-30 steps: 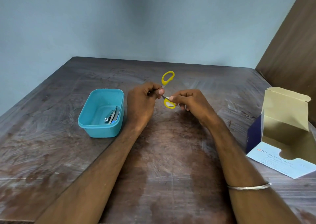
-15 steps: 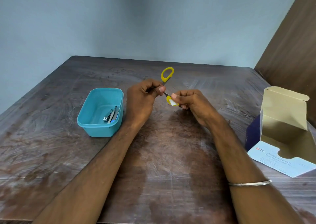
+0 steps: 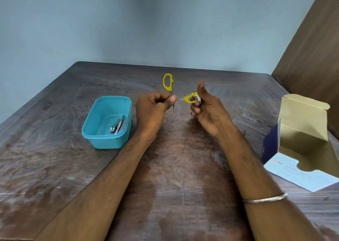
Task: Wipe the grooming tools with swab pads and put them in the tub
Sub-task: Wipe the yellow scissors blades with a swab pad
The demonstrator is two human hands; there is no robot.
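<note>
My left hand (image 3: 154, 108) pinches a small pair of yellow-handled scissors (image 3: 167, 81) near the pivot. One handle loop stands straight up and a thin blade tip points down below my thumb. The other yellow loop sticks out to the right. There my right hand (image 3: 207, 108) grips it through a white swab pad (image 3: 198, 98), thumb raised. Both hands hover above the wooden table (image 3: 183, 167). The teal tub (image 3: 91, 130) sits left of my left hand and holds a metal nail clipper (image 3: 117, 126) and another slim tool.
An open box of alcohol swabs (image 3: 302, 143) lies at the right table edge, flap raised. A brown panel stands behind it at the far right. A grey-blue wall runs behind the table.
The scissors have swung from a slant to upright and their handles have spread apart. My right hand moved right with the swab pad on the lower loop, its thumb now raised.
</note>
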